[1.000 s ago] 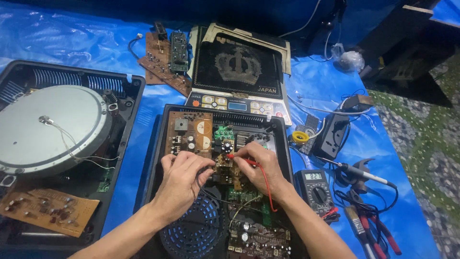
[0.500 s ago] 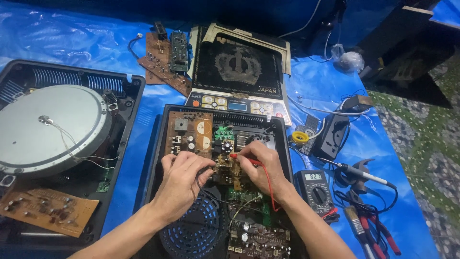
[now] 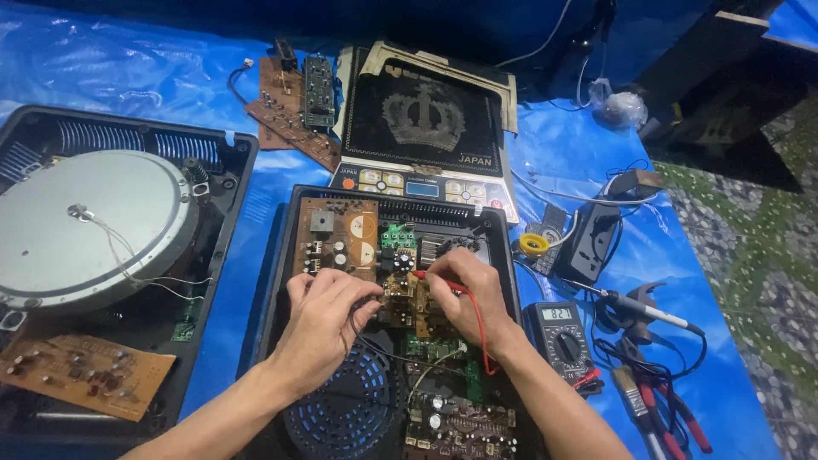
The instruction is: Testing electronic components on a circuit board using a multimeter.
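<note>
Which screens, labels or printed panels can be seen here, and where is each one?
Multimeter: right of the right hand, dark case, small grey screen.
Glass top panel: behind the open cooker, black, pale crown emblem.
Control strip: on the panel's near edge, small blue screen, coloured buttons.

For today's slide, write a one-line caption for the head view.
Two hands, left hand and right hand, press multimeter probes onto an opened cooker's circuit board beside a multimeter.

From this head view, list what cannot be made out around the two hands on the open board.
- Probe tips: hidden in the head view under the left hand and right hand.
- Components on the circuit board: too small to identify.
- Multimeter dial setting: too small.
- Loose brown board: partly cut off by the left edge.
</note>
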